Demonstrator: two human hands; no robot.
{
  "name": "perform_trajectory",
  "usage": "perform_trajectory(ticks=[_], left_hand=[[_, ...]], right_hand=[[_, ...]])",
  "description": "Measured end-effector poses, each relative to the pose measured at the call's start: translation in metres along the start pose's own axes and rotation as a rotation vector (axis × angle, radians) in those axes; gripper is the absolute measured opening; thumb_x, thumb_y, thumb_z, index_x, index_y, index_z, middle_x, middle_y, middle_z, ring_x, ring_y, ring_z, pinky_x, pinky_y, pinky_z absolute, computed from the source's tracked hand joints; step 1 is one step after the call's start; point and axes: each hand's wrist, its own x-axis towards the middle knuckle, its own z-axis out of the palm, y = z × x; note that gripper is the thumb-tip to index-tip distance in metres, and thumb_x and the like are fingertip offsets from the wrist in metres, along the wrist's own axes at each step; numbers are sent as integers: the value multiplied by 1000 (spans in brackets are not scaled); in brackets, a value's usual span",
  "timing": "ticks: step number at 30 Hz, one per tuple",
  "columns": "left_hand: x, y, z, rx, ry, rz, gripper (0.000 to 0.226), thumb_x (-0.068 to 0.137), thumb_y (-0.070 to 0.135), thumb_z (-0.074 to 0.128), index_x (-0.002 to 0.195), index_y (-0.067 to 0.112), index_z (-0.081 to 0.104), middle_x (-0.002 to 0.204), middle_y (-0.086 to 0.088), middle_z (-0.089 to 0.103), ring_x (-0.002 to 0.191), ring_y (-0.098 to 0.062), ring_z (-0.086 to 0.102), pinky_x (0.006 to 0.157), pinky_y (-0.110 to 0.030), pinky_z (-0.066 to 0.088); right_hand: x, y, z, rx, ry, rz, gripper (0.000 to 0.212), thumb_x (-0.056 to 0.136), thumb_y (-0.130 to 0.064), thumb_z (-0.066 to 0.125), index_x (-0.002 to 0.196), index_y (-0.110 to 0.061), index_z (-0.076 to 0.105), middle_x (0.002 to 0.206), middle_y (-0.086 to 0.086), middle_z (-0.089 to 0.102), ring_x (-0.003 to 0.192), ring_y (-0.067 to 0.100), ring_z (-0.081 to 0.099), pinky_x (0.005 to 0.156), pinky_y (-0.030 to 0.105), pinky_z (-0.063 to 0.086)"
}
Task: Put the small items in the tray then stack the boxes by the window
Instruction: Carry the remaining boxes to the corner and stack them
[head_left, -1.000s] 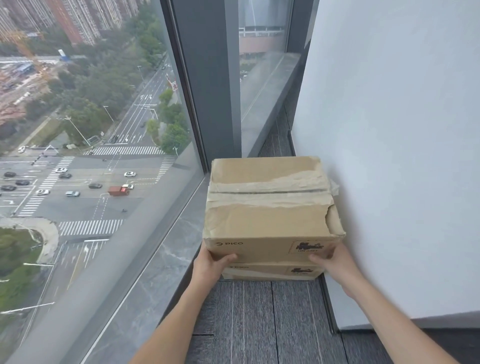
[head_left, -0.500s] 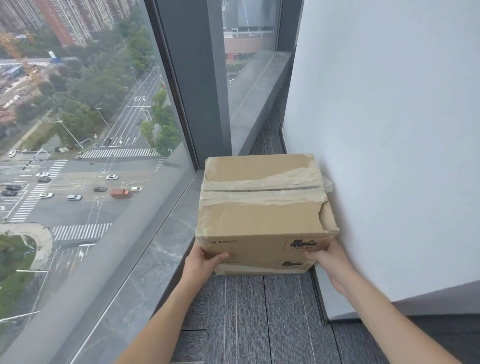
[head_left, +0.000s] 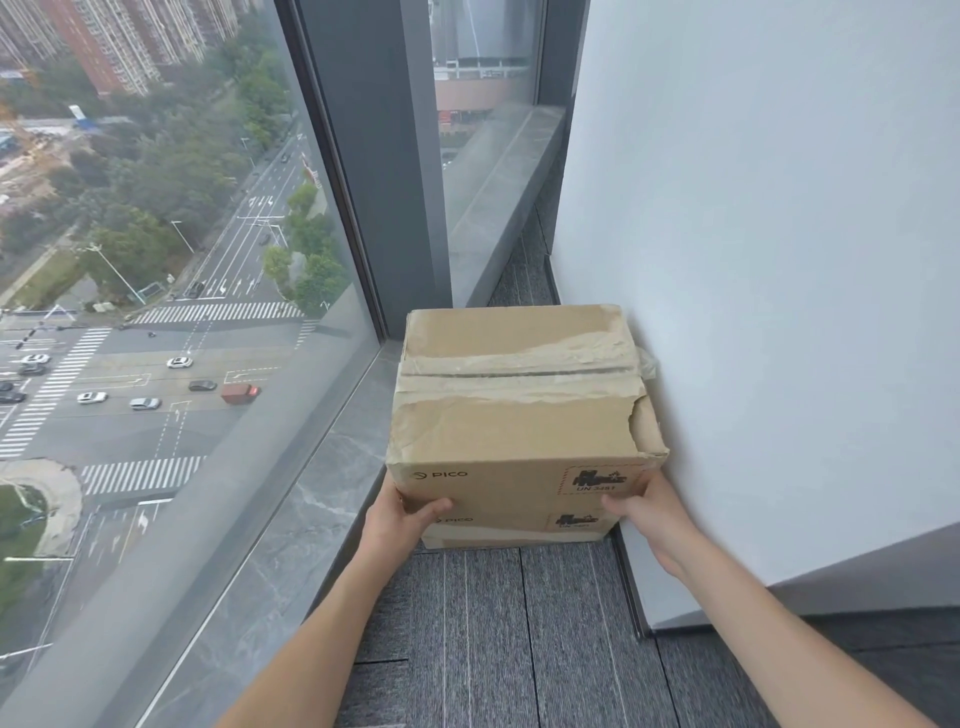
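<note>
A brown cardboard box (head_left: 519, 405) with torn tape on its top sits on a second cardboard box (head_left: 514, 530), of which only the front strip shows. Both stand on the floor between the window and the white wall. My left hand (head_left: 400, 514) grips the top box's lower left front corner, thumb on the front face. My right hand (head_left: 644, 506) holds its lower right front corner, against the wall side. No tray or small items are in view.
A grey stone window sill (head_left: 291, 525) runs along the left, below floor-to-ceiling glass (head_left: 156, 312). A white wall (head_left: 779, 260) closes the right side. Grey carpet (head_left: 519, 623) lies in front of the boxes. A dark window post (head_left: 374, 156) stands behind them.
The top box has settled lower onto the bottom box, hiding more of it. Both hands stay at its lower front corners. The camera view has shifted slightly.
</note>
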Motion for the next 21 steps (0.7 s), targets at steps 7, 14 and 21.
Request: perform_trajectory(ticks=[7,14,21], left_hand=[[-17,17,-3,5,-30,-54,72,73,33,85,132,26,46,116,9,63,106,-13,60,100,-39,49],[-82,78,-38,378,-200,-222,60,86,37,70,136,20,42,119,-1,60,93,-15,61,74,-30,55],[-193,204,-89,795,-521,-147,43,91,37,61,125,11,56,126,-7,61,110,-23,59,87,-31,48]], right_hand=[[-19,-7,0,6,5,28,49,81,6,75,122,-10,54,120,5,66,111,20,61,95,32,45],[-117,-58,2,-138,-47,223,44,91,-2,68,130,-13,50,118,5,56,117,27,51,106,44,45],[-242,-164,-18,-320,-179,285,36,90,-16,70,125,-13,61,115,7,66,104,20,66,94,38,57]])
